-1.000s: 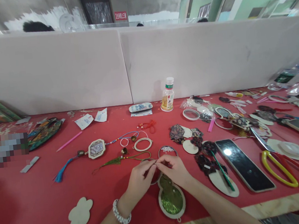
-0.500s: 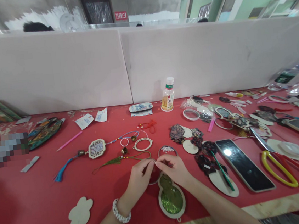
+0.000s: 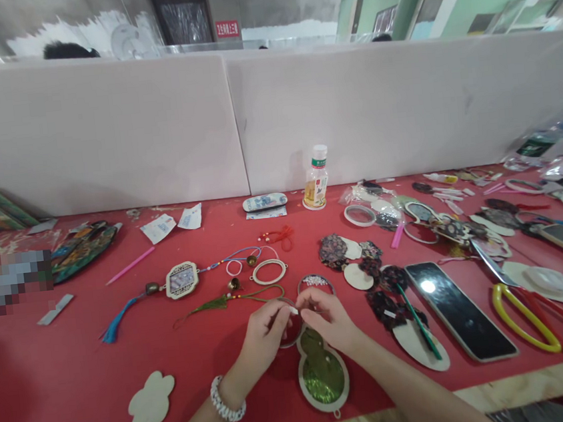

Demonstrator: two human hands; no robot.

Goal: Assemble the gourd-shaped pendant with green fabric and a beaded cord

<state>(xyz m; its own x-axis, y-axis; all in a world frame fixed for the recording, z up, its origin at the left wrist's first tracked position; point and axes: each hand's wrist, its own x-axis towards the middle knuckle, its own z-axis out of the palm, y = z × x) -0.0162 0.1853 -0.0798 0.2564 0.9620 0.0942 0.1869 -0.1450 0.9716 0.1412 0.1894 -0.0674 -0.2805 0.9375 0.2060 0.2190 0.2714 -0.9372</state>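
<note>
My left hand [image 3: 265,330] is closed, thumb and forefinger pinching a tiny white piece [image 3: 292,310]. Close beside it, my right hand [image 3: 328,315] has its fingertips pressed together; whatever lies between them is too small to make out. Both hands hover over a round dish [image 3: 290,340], partly hidden by the fingers. A gourd-shaped piece with a pale rim and shiny green filling [image 3: 323,376] lies just below the hands. Behind my right hand sits a round dish of small white beads [image 3: 315,280].
Tasselled pendants [image 3: 183,280] and a pale oval ring [image 3: 268,272] lie left of centre. A phone [image 3: 460,309], scissors [image 3: 524,316] and dark dried pieces [image 3: 386,307] lie right. A bottle [image 3: 314,179] stands by the white partition [image 3: 376,107].
My fingertips have moved slightly apart, and the white piece now shows more clearly at my left fingertips. The things on the table have not moved.
</note>
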